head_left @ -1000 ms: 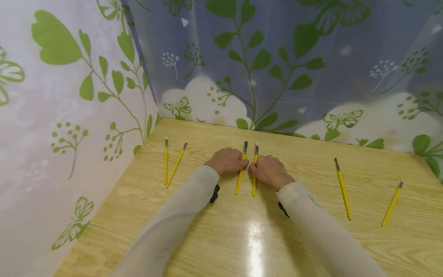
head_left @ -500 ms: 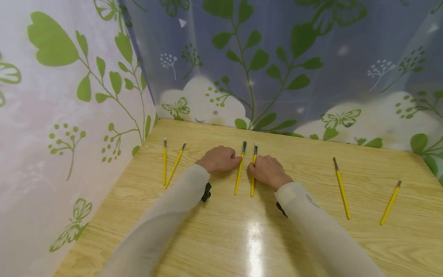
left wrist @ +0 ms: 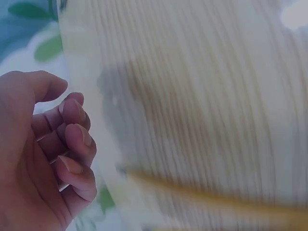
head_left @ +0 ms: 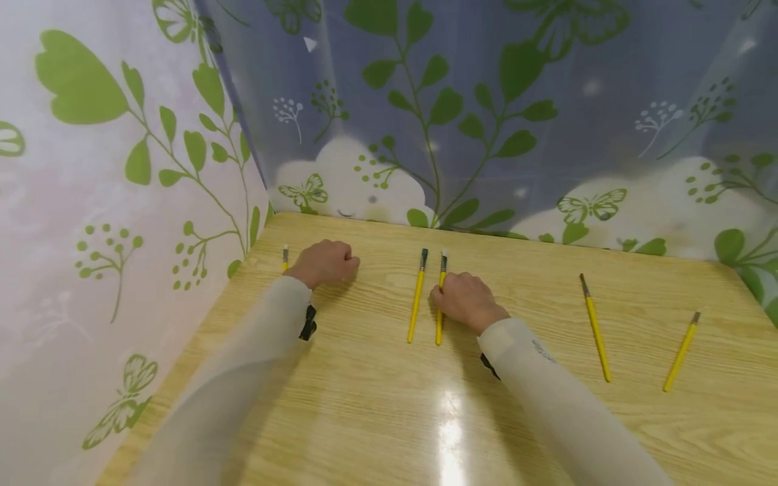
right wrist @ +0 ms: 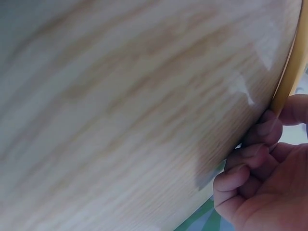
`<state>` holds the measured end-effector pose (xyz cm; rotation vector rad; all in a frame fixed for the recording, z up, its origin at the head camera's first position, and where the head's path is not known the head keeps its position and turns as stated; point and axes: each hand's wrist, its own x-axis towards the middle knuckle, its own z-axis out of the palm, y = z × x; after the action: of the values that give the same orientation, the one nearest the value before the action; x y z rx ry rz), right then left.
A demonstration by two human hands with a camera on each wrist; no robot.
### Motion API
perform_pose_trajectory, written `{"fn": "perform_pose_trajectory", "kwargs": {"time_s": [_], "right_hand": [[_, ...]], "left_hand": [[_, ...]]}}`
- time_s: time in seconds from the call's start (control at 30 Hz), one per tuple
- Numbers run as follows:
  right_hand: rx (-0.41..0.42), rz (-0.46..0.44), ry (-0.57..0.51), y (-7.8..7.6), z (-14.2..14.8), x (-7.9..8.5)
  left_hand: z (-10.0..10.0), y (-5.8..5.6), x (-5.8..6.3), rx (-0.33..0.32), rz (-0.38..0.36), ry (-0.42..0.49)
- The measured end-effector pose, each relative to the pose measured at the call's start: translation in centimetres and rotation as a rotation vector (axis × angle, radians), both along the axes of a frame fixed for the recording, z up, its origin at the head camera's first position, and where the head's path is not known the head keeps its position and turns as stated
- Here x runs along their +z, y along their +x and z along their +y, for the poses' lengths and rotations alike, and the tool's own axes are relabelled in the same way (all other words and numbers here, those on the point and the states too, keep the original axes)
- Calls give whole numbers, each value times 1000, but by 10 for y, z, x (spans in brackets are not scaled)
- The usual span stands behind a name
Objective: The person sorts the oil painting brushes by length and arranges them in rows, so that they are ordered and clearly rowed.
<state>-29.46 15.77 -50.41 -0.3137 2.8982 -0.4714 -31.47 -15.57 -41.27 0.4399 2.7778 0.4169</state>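
My right hand (head_left: 468, 300) pinches the yellow handle of a white-bristled paintbrush (head_left: 439, 331) lying on the table; in the right wrist view, thumb and fingertips meet at that handle (right wrist: 291, 72). Just left of it lies a dark green-tipped paintbrush (head_left: 416, 304), untouched. My left hand (head_left: 325, 263) is over the left part of the table, fingers loosely curled around nothing, as the left wrist view also shows (left wrist: 48, 144). It covers most of the two left paintbrushes; only the top of one paintbrush (head_left: 285, 259) shows. A blurred yellow handle (left wrist: 192, 193) lies below that hand in the left wrist view.
Two more yellow-handled paintbrushes lie at the right: a longer dark-tipped brush (head_left: 595, 331) and a shorter brush (head_left: 682, 351). The wood-grain table (head_left: 365, 405) meets a leaf-patterned curtain (head_left: 474, 135) at the back and another patterned curtain (head_left: 73, 189) at the left.
My left hand has let go of the green-tipped paintbrush and moved left, over the left pair. My right hand stays on the white-bristled paintbrush. The view has shifted slightly.
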Motion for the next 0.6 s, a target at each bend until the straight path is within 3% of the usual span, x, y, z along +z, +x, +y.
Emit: {"fn": "perform_pose_trajectory", "kwargs": {"time_s": [0.17, 0.37, 0.6], "right_hand": [[-8, 4, 11, 1, 0, 1], [-2, 2, 12, 2, 0, 2], [0, 13, 8, 4, -3, 4]], "left_hand": [[-43, -4, 2, 62, 20, -72], [-85, 5, 2, 115, -29, -194], [-119, 8, 0, 186, -79, -183]]}}
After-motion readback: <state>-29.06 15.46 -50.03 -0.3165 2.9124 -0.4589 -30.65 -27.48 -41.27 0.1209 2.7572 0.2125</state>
